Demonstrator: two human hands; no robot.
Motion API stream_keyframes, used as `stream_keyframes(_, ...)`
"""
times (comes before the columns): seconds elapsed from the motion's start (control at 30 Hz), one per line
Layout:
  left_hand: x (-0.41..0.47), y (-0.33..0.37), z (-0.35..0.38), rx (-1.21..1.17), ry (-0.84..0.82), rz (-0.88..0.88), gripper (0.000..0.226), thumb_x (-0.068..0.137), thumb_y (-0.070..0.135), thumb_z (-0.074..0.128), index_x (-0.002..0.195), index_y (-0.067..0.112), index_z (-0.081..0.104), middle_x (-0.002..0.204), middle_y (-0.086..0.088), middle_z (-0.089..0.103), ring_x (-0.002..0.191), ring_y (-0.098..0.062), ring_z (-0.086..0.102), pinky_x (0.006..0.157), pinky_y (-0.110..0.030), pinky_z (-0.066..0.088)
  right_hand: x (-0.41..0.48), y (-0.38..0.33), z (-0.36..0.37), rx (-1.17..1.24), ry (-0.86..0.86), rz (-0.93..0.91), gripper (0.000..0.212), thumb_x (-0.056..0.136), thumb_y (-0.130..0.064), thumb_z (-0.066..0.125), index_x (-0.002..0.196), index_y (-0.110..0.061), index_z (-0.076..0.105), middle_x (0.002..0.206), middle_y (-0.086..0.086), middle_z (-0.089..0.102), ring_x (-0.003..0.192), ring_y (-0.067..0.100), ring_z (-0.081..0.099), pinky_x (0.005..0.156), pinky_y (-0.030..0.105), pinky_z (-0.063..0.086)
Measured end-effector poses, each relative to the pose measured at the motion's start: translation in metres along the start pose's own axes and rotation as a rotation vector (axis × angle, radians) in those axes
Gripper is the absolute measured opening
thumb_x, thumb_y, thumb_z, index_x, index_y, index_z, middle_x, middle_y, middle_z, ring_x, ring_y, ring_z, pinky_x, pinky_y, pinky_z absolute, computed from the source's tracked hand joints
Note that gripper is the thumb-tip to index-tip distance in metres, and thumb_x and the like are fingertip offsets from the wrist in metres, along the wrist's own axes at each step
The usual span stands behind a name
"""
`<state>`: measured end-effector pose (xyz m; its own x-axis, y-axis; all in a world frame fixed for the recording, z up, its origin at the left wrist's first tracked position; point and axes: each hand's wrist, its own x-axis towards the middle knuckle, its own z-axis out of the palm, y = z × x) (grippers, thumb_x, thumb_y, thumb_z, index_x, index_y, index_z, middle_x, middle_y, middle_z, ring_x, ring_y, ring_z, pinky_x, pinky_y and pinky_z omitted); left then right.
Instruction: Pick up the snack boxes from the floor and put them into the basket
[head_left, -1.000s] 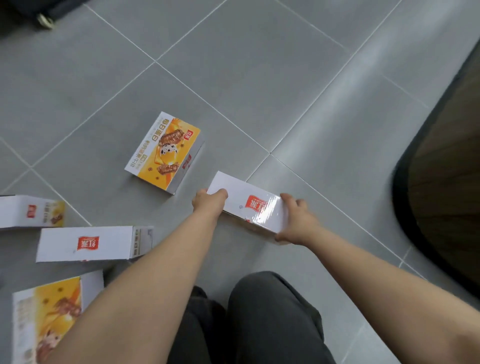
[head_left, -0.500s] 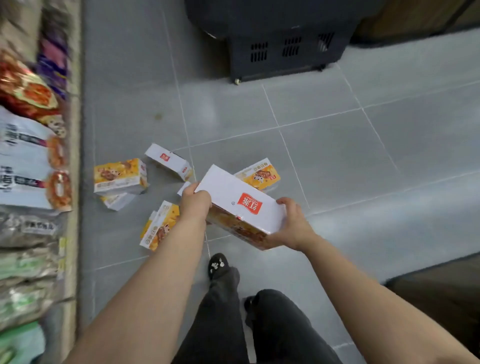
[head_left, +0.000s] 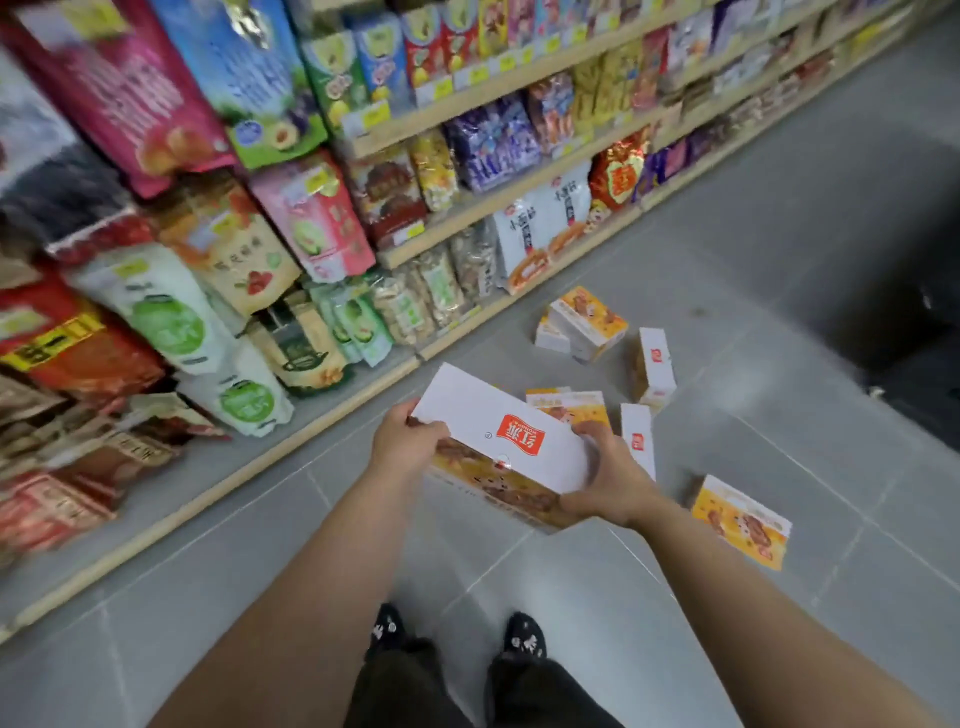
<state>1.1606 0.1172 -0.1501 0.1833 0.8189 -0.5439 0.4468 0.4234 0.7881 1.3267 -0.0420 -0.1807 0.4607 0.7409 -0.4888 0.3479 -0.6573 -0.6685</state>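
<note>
The shelving (head_left: 467, 228) fills my whole left side, 3 wooden tiers crammed with bright snack bags (head_left: 322, 228), its bottom edge running along the grey tiled floor (head_left: 779, 260) close beside my left arm. At the far right a dark bulk (head_left: 914, 312) sits on the floor, well apart from me, too blurred for me to tell whether it is the basket. Between my 2 arms I hold 1 snack box (head_left: 498, 441) in the air above the tiles, white top face with a red logo turned up and the yellow printed side tilted toward me. My left hand (head_left: 402, 444) grips its left end, thumb on the white face and fingers curled beneath. My right hand (head_left: 613, 480) grips the right end, fingers wrapped around the lower corner. Other boxes lie on the floor beyond: a pair (head_left: 584, 322) touching each other near the shelf foot, an upright box (head_left: 653, 366) just beside them, a yellow box (head_left: 571, 408) and a narrow white box (head_left: 638, 436) partly hidden behind the 1 I hold, and a lone box (head_left: 740, 519) flat on the tiles by my right wrist. My 2 dark shoes (head_left: 527, 639) stand below.
</note>
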Motion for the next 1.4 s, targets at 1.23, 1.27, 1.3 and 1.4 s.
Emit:
stream_keyframes(1.23,-0.154,-0.370,-0.740,-0.898,1.181,-0.259,0.048,0.080,0.003,0.062,0.127,0.010,0.056,0.116,-0.012,0.065,0.098,-0.029,0.063,0.084,-0.036,0.051,-0.147,-0.529,0.711,-0.729,-0.816,-1.030,0.082,0.055,-0.034,0.080,0.126,-0.037,0.040,0.130,-0.009,0.041,0.114,0.016,0.049,0.090,0.036,0.049)
stream_keyframes(1.27,-0.155,-0.371,-0.752,-0.907,1.197,-0.256,0.047,0.081,0.002,0.060,0.127,0.011,0.056,0.113,-0.010,0.064,0.093,-0.025,0.062,0.079,-0.033,0.051,-0.150,-0.540,0.725,-0.739,-0.821,-1.052,0.082,0.055,-0.034,0.080,0.126,-0.036,0.040,0.131,-0.008,0.041,0.115,0.016,0.049,0.089,0.036,0.049)
stream_keyframes(1.3,-0.155,-0.377,-0.766,-0.919,1.217,-0.250,0.045,0.082,0.002,0.059,0.127,0.011,0.055,0.111,-0.009,0.063,0.087,-0.021,0.060,0.075,-0.030,0.049,-0.153,-0.551,0.741,-0.748,-0.827,-1.073,0.081,0.055,-0.033,0.080,0.127,-0.036,0.041,0.133,-0.008,0.041,0.115,0.016,0.050,0.089,0.036,0.049)
stream_keyframes(1.4,-0.158,-0.394,-0.800,-0.928,1.272,-0.279,0.043,0.085,0.000,0.055,0.126,0.011,0.054,0.108,-0.008,0.060,0.082,-0.017,0.055,0.072,-0.028,0.045,-0.170,-0.575,0.786,-0.768,-0.856,-1.099,0.082,0.055,-0.033,0.081,0.127,-0.033,0.042,0.133,-0.006,0.042,0.114,0.017,0.051,0.092,0.036,0.048)
